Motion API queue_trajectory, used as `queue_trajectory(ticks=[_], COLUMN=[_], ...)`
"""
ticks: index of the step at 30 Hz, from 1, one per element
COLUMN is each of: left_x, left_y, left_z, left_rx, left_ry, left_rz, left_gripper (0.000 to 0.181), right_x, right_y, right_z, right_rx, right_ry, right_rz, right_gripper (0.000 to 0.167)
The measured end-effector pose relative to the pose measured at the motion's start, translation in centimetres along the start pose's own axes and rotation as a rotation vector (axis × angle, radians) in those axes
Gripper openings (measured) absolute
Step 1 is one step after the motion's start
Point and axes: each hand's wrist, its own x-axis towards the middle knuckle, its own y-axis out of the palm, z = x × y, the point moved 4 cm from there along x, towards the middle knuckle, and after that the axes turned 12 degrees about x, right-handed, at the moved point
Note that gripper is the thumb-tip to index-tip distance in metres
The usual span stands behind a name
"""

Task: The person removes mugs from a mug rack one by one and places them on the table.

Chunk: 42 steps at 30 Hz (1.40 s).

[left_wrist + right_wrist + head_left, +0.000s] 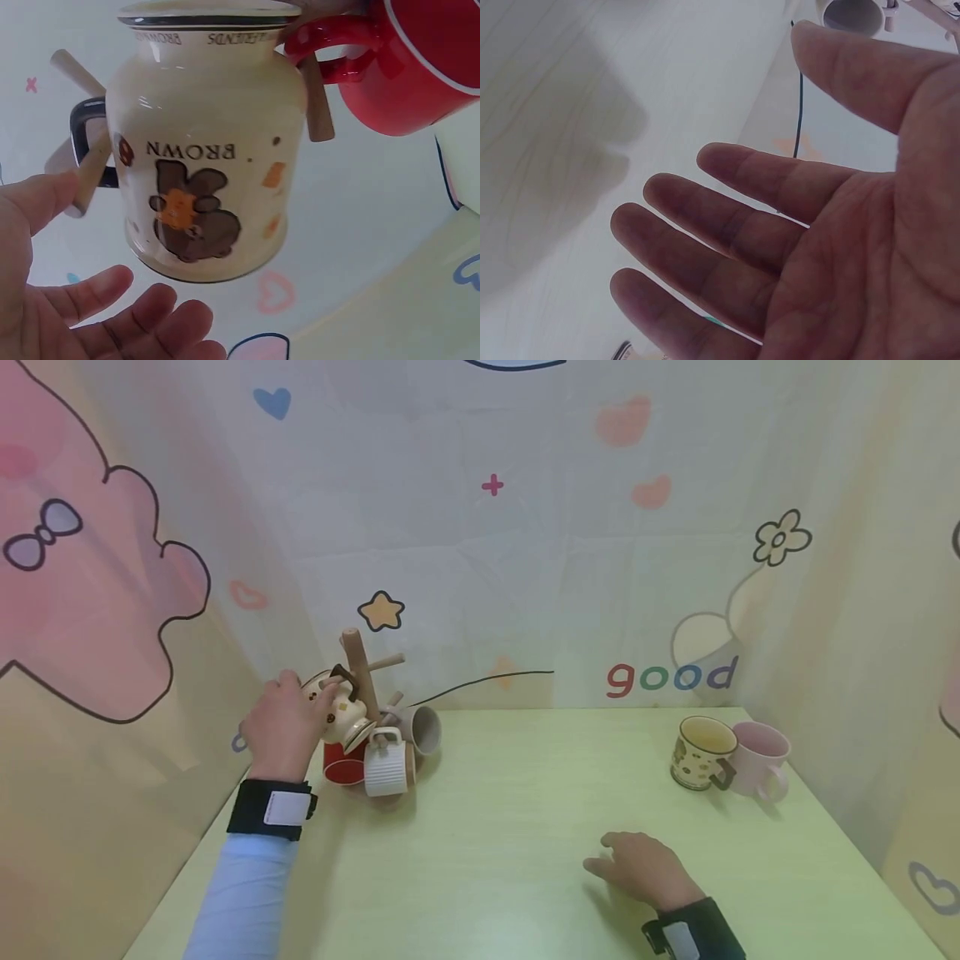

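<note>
A cream mug (348,725) with a brown bear print and dark handle hangs by that handle from a peg of the wooden mug tree (356,664). Beside it is my left hand (283,727). In the left wrist view the fingers (161,319) are spread and apart from the mug, and the thumb lies close to the peg's tip. A red mug (416,67), a white ribbed mug (386,768) and a greyish mug (426,731) hang lower on the tree. My right hand (648,868) hovers above the table, fingers extended, holding nothing.
Toward the back right of the pale table (517,818) stand a cream patterned mug (692,758) and a pink mug (753,764), side by side and upright. A printed curtain (540,543) hangs behind the table and along both sides.
</note>
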Motion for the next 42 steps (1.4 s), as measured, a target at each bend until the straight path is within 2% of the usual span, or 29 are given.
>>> queue_trajectory(ticks=[9,16,24,30,35,39,42], left_x=[-0.6,-1.2,-1.3,-1.2,-0.9,-0.8,-0.7], left_y=[1.2,2.2,4.1,5.5,6.1,6.5,6.6], left_z=[2.1,3.0,3.8,4.0,3.7,3.3,3.1], left_rx=[-0.084,-0.106,-0.156,-0.199,-0.26,-0.327,-0.378], left_ry=[-0.065,-0.093,-0.14,-0.127,-0.11,-0.13,-0.148], left_rz=[0.06,0.101,0.224,0.281,0.322,0.387,0.409], left_gripper=[0.095,0.099,0.108,0.109,0.11,0.113,0.113], right_x=[-0.2,-0.2,-0.1,-0.2,-0.2,-0.2,-0.2], right_y=[-0.1,-0.1,0.0,0.0,0.0,0.0,0.0], right_z=[0.3,0.4,0.4,0.4,0.3,0.2,0.1], right_rx=[0.011,0.013,0.015,0.024,0.024,0.024,0.023], right_ry=[-0.011,-0.005,-0.012,-0.011,-0.01,-0.015,-0.018], right_rz=[-0.006,0.0,-0.003,-0.005,-0.005,-0.009,-0.011], right_gripper=[0.052,0.052,0.052,0.051,0.051,0.051,0.051])
